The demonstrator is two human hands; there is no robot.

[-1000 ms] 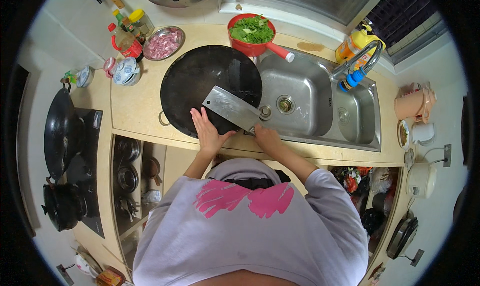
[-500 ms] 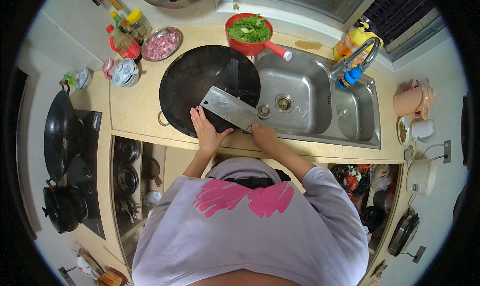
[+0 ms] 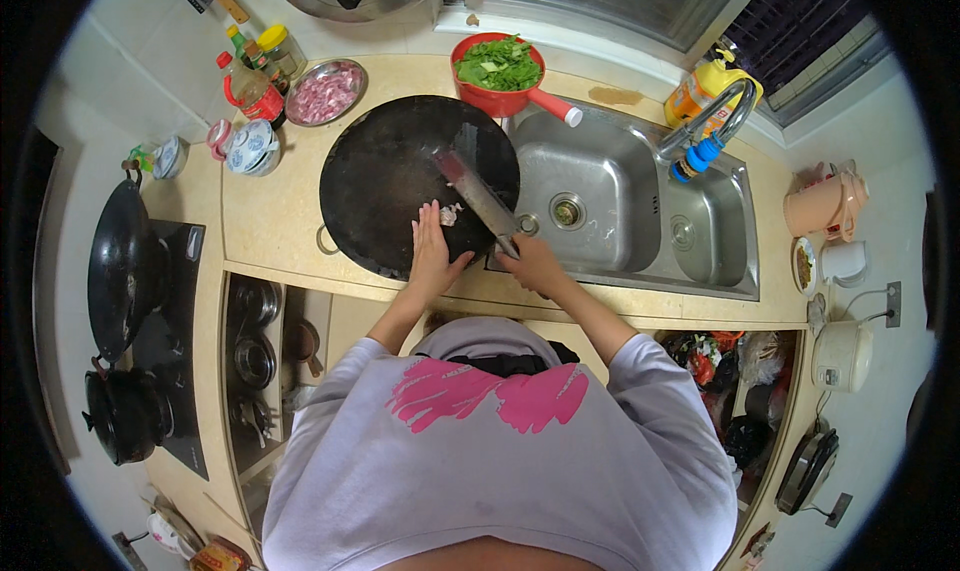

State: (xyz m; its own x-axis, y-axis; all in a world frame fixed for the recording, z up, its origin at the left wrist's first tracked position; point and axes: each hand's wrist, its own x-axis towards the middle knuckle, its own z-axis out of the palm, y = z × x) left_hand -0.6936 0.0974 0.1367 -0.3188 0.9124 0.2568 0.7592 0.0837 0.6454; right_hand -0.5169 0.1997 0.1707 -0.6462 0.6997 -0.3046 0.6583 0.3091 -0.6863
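Your right hand [image 3: 535, 263] is clamping its grip on the broad steel cleaver [image 3: 480, 193], blade slanting up-left over the round dark chopping board [image 3: 385, 171]; your flat, open left hand [image 3: 433, 251] is pinning the small pale piece [image 3: 450, 214] just left of the edge.

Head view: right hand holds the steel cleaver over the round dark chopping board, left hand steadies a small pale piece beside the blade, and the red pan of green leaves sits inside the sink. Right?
Not quite. The head view shows the red pan of green leaves on the counter behind the round dark chopping board, not in the steel sink. The rest holds.
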